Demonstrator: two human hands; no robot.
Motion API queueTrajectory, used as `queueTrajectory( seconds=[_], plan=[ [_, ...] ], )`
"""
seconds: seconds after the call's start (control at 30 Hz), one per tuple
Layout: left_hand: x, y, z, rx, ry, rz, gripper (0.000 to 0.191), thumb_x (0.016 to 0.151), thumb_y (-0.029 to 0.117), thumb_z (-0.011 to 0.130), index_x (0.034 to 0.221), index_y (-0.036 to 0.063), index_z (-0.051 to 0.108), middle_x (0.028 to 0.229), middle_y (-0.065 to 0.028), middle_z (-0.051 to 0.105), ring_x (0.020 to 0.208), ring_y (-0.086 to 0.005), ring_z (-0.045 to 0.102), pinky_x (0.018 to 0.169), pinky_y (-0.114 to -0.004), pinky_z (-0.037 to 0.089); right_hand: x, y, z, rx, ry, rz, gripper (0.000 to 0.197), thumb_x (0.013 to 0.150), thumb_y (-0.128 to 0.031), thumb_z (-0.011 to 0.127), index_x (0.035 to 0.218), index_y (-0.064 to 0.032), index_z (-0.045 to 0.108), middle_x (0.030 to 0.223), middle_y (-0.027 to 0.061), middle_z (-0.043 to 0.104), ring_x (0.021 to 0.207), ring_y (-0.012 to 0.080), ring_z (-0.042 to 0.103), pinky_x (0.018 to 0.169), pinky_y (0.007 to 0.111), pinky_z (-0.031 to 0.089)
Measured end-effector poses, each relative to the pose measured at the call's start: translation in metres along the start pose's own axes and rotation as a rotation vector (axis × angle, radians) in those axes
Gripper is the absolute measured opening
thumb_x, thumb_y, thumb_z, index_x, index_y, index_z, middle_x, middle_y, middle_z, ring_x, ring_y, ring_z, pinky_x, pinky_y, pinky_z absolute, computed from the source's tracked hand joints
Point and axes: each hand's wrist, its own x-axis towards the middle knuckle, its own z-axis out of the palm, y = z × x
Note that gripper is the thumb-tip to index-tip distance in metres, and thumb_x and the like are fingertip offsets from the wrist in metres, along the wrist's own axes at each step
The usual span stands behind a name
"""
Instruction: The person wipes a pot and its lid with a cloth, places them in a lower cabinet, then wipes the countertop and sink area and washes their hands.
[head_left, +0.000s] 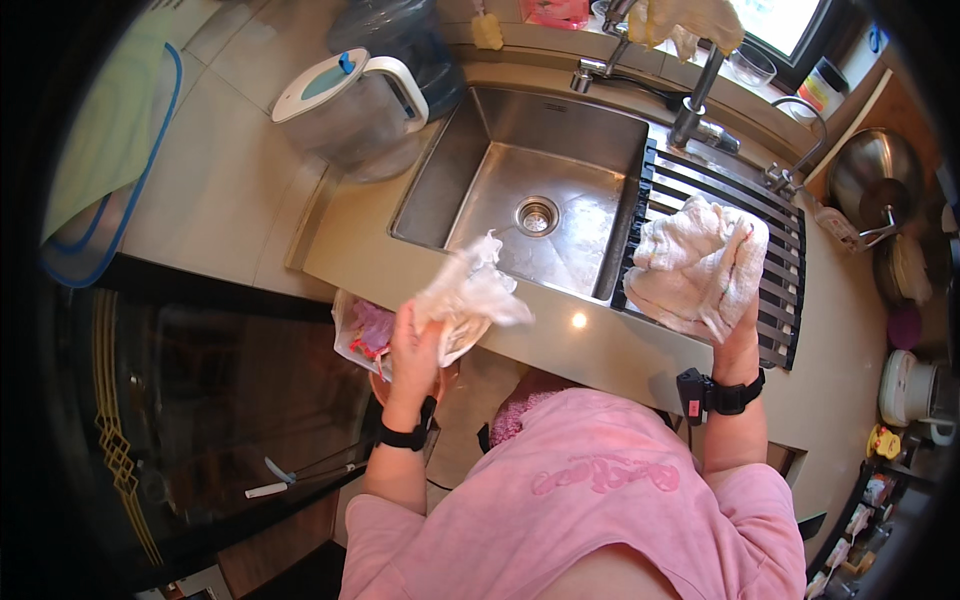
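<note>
Crumpled white sheets, paper or thin plastic (469, 289), are gripped in my left hand (415, 349) and partly blurred. That hand is over the counter's front edge, beside a white bin (343, 330) with purple and red scraps inside. A bunched white cloth with thin coloured lines (701, 262) is in my right hand (742, 337), whose fingers are mostly hidden behind it. The cloth is over a slatted roll-up drying rack (780, 300) at the right of the steel sink (487, 195). Whether it touches the slats, I cannot tell.
Left of the sink stands a clear pitcher with a white lid (352, 120), near a large blue water bottle (405, 45). The faucet (697, 97) rises behind the rack. A steel wok (874, 176) is at the far right. A glossy dark panel (225, 405) lies below the left counter.
</note>
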Motion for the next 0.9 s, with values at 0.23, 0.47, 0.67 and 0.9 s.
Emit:
queueTrajectory(
  seconds=[0.23, 0.47, 0.67, 0.9],
  plan=[
    [0.027, 0.023, -0.018, -0.622, -0.063, -0.112, 0.036, 0.091, 0.015, 0.043, 0.124, -0.0002, 0.038, 0.121, -0.0095, 0.048, 0.108, -0.0195, 0.05, 0.091, -0.031, 0.041, 0.005, 0.002, 0.01, 0.112, -0.079, 0.019, 0.051, 0.091, -0.041, 0.038, 0.128, -0.0062, 0.034, 0.124, 0.0091, 0.043, 0.115, 0.0247, 0.042, 0.099, 0.039, 0.032],
    [0.047, 0.034, -0.043, -0.718, -0.024, -0.043, 0.039, 0.092, 0.021, 0.043, 0.126, 0.0033, 0.037, 0.122, -0.0091, 0.048, 0.11, -0.0223, 0.048, 0.093, -0.035, 0.04, 0.002, -0.001, 0.022, 0.146, -0.137, 0.049, 0.051, 0.091, -0.042, 0.038, 0.128, -0.0083, 0.033, 0.123, 0.0098, 0.043, 0.112, 0.0273, 0.044, 0.096, 0.042, 0.035],
    [0.056, 0.061, -0.047, -0.682, 0.062, 0.169, 0.044, 0.084, 0.005, 0.053, 0.125, 0.0036, 0.036, 0.121, -0.0088, 0.047, 0.111, -0.0229, 0.047, 0.094, -0.039, 0.039, 0.006, 0.006, 0.02, 0.063, -0.079, 0.016, 0.053, 0.091, -0.043, 0.037, 0.128, -0.0057, 0.033, 0.125, 0.0094, 0.041, 0.113, 0.0243, 0.044, 0.097, 0.038, 0.034],
    [0.054, -0.007, 0.022, 0.529, -0.187, 0.428, 0.033, 0.064, -0.002, 0.061, 0.097, 0.0026, 0.056, 0.116, -0.0156, 0.048, 0.108, -0.0303, 0.046, 0.092, -0.04, 0.037, 0.012, 0.015, 0.023, 0.122, -0.097, 0.115, 0.052, 0.091, -0.043, 0.036, 0.127, -0.0047, 0.034, 0.122, 0.0092, 0.043, 0.112, 0.0241, 0.043, 0.097, 0.038, 0.034]
  ],
)
